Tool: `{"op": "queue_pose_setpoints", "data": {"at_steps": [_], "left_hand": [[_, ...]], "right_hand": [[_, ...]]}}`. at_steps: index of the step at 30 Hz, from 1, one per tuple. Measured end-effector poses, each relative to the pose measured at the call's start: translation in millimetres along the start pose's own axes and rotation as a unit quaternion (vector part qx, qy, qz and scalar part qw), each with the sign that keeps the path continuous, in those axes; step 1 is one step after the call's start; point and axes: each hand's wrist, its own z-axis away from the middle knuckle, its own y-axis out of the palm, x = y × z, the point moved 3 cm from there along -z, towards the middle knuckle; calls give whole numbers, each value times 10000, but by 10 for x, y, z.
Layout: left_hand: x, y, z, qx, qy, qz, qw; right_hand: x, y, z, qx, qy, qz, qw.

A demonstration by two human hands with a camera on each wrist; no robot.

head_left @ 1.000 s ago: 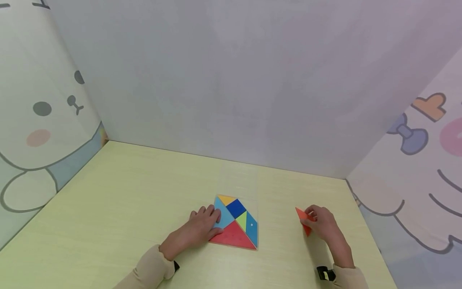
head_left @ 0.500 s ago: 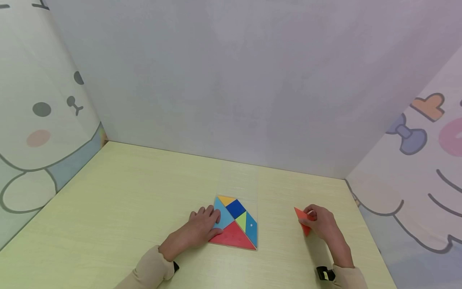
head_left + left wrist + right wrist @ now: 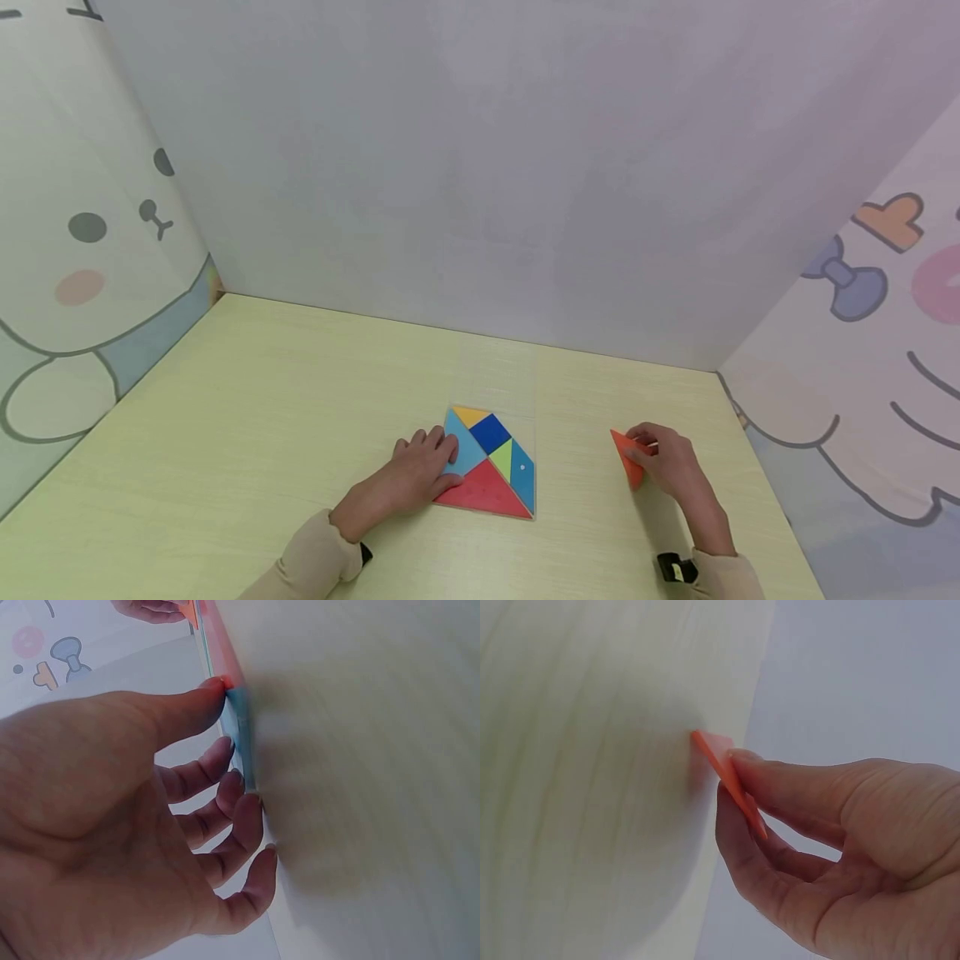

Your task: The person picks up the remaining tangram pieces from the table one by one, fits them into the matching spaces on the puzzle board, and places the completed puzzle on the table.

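A flat tangram (image 3: 491, 483) lies at the middle front of the table, with a big light-blue triangle (image 3: 467, 450), a red triangle (image 3: 487, 492), a dark-blue square (image 3: 491, 433) and smaller yellow, green and blue pieces. My left hand (image 3: 408, 477) rests on its left side, fingertips over the light-blue triangle and thumb by the red one. In the left wrist view that hand (image 3: 127, 810) has loosely bent fingers along the tangram's edge. To the right, my right hand (image 3: 669, 460) pinches an orange triangle piece (image 3: 627, 463) between thumb and fingers, tilted over the table (image 3: 731, 780).
The pale wooden table (image 3: 285, 400) meets a plain light back wall (image 3: 480, 183). Cartoon-printed panels stand at the left (image 3: 75, 183) and right (image 3: 862, 400) sides. A clear see-through strip (image 3: 495, 367) runs behind the tangram.
The orange triangle piece has turned slightly in my right hand, and its tip has shifted a little left. My left hand and the tangram look still.
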Motion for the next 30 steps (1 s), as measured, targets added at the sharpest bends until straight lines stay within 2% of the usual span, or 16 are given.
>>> {"op": "queue_pose_setpoints", "data": {"at_steps": [14, 20, 30], "left_hand": [[-4, -11, 4, 47, -20, 44, 10000], [-4, -14, 8, 30, -9, 42, 10000], [-7, -15, 12, 64, 6, 95, 9999]], "right_hand": [[44, 26, -22, -97, -269, -208, 9994], [107, 31, -29, -282, -369, -371, 9982], [151, 100, -59, -530, -196, -781, 9953]]}}
